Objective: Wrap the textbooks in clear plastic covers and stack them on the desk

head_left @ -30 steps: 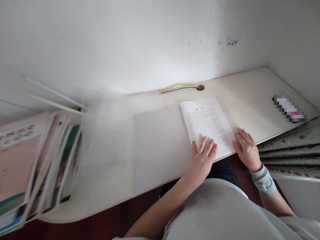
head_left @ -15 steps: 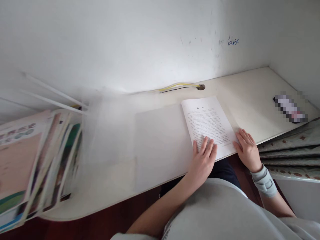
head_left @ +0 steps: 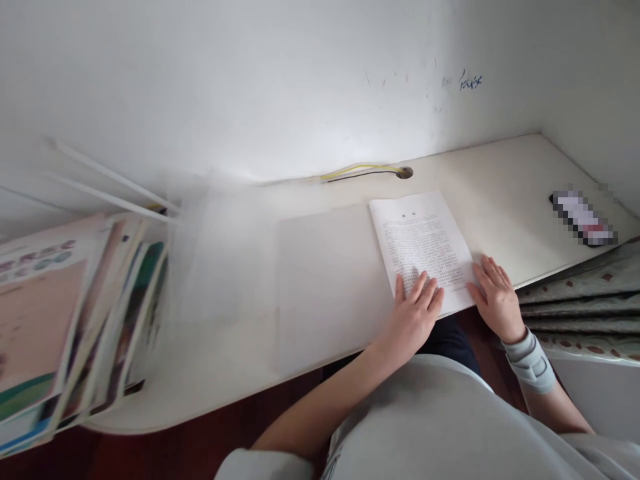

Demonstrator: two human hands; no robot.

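Printed booklet (head_left: 424,243) lying flat at the near edge of the white worktop (head_left: 500,187), right of centre, as seen from where I stand. The left hand (head_left: 415,319) rests on its near left part, grip open, fingers extended and slightly spread, grasping nothing. The right hand (head_left: 497,297), a grey band (head_left: 533,363) on its wrist, lies at the near right edge, grip likewise open; thumb contact with the paper cannot be told. Farther out: phone (head_left: 583,219) at right, cables (head_left: 364,168) at the far edge, books (head_left: 37,327) at left.
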